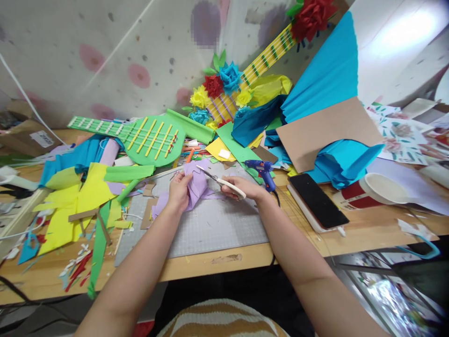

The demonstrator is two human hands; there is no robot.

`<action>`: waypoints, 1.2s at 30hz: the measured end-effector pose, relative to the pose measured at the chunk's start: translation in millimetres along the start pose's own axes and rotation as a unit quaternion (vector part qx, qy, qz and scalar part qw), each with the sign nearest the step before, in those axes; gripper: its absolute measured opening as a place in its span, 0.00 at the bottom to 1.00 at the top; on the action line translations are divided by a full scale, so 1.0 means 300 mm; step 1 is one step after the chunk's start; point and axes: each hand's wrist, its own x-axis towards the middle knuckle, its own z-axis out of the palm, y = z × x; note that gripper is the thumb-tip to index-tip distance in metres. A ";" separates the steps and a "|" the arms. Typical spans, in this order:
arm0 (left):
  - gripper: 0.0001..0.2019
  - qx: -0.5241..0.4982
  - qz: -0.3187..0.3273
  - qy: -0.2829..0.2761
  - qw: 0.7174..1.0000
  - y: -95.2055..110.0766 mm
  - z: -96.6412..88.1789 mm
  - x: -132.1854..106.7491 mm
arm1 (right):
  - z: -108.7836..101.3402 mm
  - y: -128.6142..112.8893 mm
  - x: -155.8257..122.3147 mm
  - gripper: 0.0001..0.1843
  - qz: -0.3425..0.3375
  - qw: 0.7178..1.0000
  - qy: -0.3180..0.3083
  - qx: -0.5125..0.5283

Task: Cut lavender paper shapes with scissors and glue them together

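Note:
Over the grey cutting mat (217,234), my left hand (179,191) pinches a piece of purple crepe paper (197,185), which hangs in loose folds. My right hand (242,187) is closed around the white handles of a pair of scissors (228,183). The scissor blades point up and left, at the paper's right upper side; I cannot tell whether they are cutting into it. More purple paper lies on the mat beneath my hands. A blue glue gun (263,172) rests just beyond my right hand.
A green paper guitar (154,142) lies behind at left, with yellow paper (93,187) in front of it. A flower-covered yellow guitar (224,105) leans on the wall. At right are a phone (317,201), a paper cup (372,192) and brown cardboard (298,140).

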 end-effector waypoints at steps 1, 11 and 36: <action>0.10 0.000 0.001 -0.001 1.000 -0.003 -0.001 0.001 | -0.002 0.003 -0.001 0.26 0.002 1.000 0.004 -0.007; 0.14 -0.013 -0.010 -0.025 1.000 -0.016 0.006 -0.006 | -0.007 0.006 -0.011 0.24 -0.010 1.000 0.007 -0.022; 0.14 -0.003 -0.010 -0.020 1.000 -0.020 0.007 -0.009 | -0.001 -0.003 0.005 0.23 0.025 0.990 0.064 -0.122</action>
